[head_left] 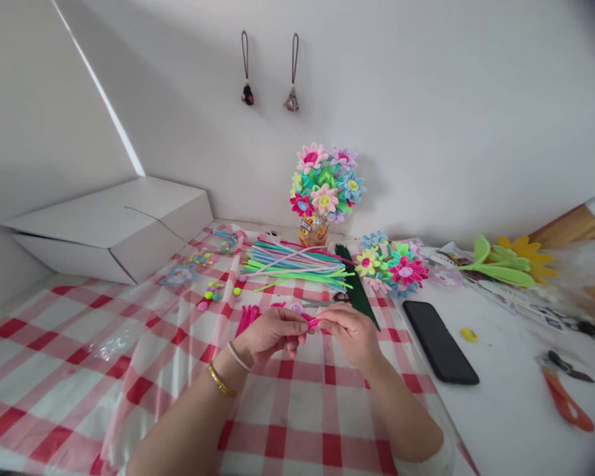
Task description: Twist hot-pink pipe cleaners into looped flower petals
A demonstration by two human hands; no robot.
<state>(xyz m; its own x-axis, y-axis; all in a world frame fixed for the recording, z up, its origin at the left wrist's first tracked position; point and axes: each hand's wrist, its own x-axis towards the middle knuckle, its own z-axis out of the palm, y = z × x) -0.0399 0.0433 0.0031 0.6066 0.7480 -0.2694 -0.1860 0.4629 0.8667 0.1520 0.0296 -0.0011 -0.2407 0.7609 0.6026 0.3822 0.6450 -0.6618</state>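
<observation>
My left hand [272, 334] and my right hand [350, 334] meet over the red and white checked cloth [79, 370]. Both pinch a short pink pipe cleaner piece [313, 322] between their fingertips, fingers curled shut. My left wrist wears a gold bangle and a pale band. Just left of my left hand lie more pink pipe cleaner pieces [245, 319]. Behind my hands rests a pair of scissors [322, 301] and a spread of loose pipe cleaners [297, 264] in green, blue and pink.
A jar of pipe cleaner flowers [324, 188] stands at the back; more flowers [394, 264] lie to its right. A black phone [439, 340], orange-handled pliers [565, 396], small pompoms [213, 291] and a white box [114, 228] surround the working spot.
</observation>
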